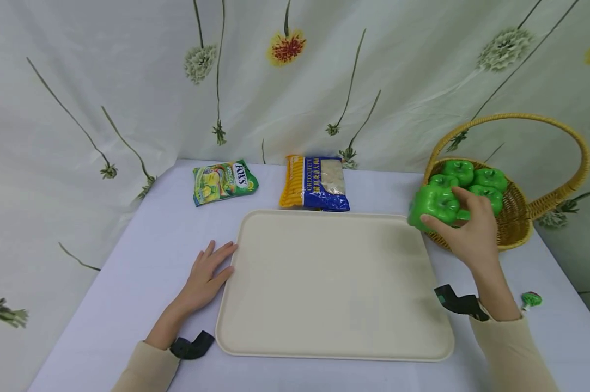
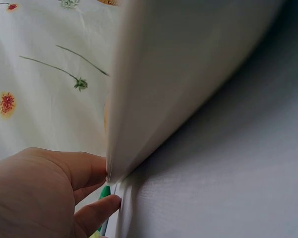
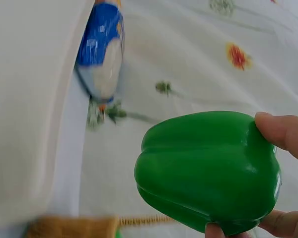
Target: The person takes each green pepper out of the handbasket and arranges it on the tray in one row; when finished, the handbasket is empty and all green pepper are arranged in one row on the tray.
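My right hand grips a glossy green bell pepper between thumb and fingers, at the left side of the wicker basket. Close up in the right wrist view, the same bell pepper has its lobed side toward the camera. Several more green peppers sit inside the basket. On the left, my left hand rests with fingers spread, fingertips at the left edge of the cream tray. The left wrist view shows its thumb and finger against the tray's rim.
Behind the tray lie a green Fox's candy bag and a blue and yellow orecchiette pasta bag. A small green-wrapped lollipop lies right of my right forearm. The basket's tall handle arches over the back right. Floral cloth hangs behind the table.
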`<action>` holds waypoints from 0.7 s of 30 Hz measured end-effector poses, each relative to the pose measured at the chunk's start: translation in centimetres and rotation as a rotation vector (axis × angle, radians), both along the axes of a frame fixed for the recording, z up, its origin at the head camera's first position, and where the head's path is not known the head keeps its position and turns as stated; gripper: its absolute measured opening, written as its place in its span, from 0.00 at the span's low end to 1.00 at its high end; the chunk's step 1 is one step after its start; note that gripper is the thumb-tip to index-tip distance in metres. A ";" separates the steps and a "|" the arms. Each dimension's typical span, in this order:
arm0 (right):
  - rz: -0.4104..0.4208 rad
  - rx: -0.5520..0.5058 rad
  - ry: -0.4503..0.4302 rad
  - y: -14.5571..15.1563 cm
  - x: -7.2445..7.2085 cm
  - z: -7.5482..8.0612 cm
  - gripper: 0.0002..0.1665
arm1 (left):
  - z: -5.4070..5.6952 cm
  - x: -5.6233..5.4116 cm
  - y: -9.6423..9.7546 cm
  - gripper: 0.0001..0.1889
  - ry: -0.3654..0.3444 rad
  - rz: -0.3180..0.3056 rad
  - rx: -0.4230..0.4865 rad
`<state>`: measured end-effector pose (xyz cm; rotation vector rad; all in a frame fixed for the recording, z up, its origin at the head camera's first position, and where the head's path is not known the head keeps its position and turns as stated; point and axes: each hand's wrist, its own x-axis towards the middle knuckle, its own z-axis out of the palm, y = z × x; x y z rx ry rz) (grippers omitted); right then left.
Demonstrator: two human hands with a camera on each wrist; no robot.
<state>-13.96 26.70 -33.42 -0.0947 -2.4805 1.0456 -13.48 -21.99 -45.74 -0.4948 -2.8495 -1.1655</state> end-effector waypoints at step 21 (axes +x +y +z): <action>0.445 -0.064 -0.191 -19.1 -4.0 -1.8 0.46 | -0.1 0.2 -0.1 0.24 -0.008 0.011 -0.006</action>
